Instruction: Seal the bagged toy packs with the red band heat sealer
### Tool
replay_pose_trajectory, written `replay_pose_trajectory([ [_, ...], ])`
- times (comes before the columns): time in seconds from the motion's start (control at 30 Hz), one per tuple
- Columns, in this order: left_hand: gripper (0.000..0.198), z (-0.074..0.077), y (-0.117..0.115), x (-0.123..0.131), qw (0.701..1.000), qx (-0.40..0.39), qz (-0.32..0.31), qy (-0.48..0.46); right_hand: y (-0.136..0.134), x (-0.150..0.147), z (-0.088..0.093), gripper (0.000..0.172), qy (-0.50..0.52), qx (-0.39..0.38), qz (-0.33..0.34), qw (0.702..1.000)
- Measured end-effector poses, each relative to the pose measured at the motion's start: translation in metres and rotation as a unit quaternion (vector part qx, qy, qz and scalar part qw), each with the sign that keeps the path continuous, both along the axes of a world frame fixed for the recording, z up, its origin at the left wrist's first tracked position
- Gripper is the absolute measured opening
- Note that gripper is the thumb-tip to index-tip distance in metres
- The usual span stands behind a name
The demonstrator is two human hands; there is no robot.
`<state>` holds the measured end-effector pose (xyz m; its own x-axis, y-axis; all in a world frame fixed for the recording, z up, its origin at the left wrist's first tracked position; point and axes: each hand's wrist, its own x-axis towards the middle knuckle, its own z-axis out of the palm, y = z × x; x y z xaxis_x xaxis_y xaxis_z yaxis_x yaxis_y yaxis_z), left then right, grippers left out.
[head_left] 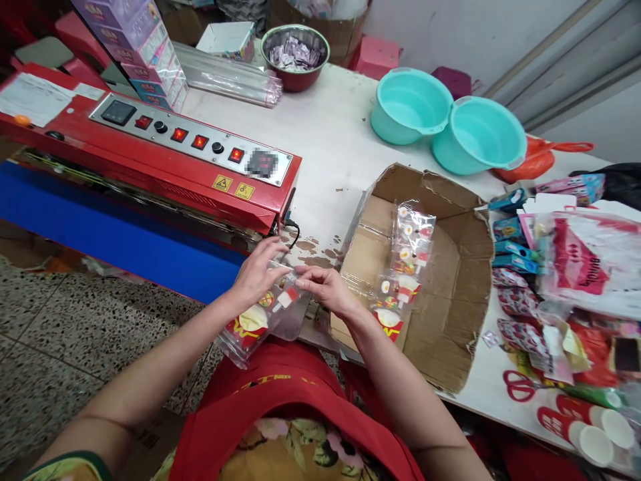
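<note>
A clear plastic bag (270,302) with small toy-food pieces hangs tilted in front of my red apron. Through the film I make out a red-and-yellow fries-box shape, a red-and-white popsicle piece and small round pieces. My left hand (259,272) grips the bag's upper edge near the right end of the red sealing machine (200,157). At the bag's other upper corner, my right hand (328,288) pinches the film between thumb and fingers. Similar filled bags (413,237) lie in the open cardboard box (451,321) to the right.
The machine's blue conveyor belt (115,230) runs along its front, left of my hands. Turquoise basins (413,107) and a metal bowl of small packets (294,57) stand farther back. Red-handled scissors (519,386), paper cups (575,427) and packaging crowd the right side.
</note>
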<state>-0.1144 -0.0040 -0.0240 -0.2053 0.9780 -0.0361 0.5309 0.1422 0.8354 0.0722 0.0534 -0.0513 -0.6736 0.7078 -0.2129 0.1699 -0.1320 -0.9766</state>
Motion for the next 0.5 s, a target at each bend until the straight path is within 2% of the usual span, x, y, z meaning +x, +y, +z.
replay_pose_trajectory([
  [0.03, 0.039, -0.004, -0.003, -0.002, 0.995, -0.043, 0.061, -0.073, 0.001, 0.000, 0.001, 0.029, 0.010, -0.017, -0.001, 1.000],
  [0.1, 0.051, -0.009, -0.007, -0.006, 0.956, -0.128, 0.148, -0.217, 0.001, -0.002, 0.003, 0.028, 0.020, -0.032, -0.015, 0.999],
  [0.2, 0.041, -0.008, -0.005, -0.010, 0.892, -0.173, 0.207, -0.363, -0.002, -0.009, 0.001, 0.029, 0.010, -0.088, -0.068, 0.994],
  [0.27, 0.034, -0.004, -0.001, -0.010, 0.868, -0.166, 0.240, -0.402, -0.004, -0.015, -0.002, 0.032, 0.002, -0.127, -0.116, 0.985],
  [0.33, 0.030, -0.001, 0.004, -0.010, 0.854, -0.158, 0.272, -0.415, -0.004, -0.021, -0.006, 0.033, 0.002, -0.133, -0.154, 0.979],
  [0.5, 0.024, -0.007, 0.012, -0.014, 0.832, -0.114, 0.339, -0.423, 0.010, -0.036, -0.008, 0.034, 0.025, -0.129, -0.186, 0.974],
])
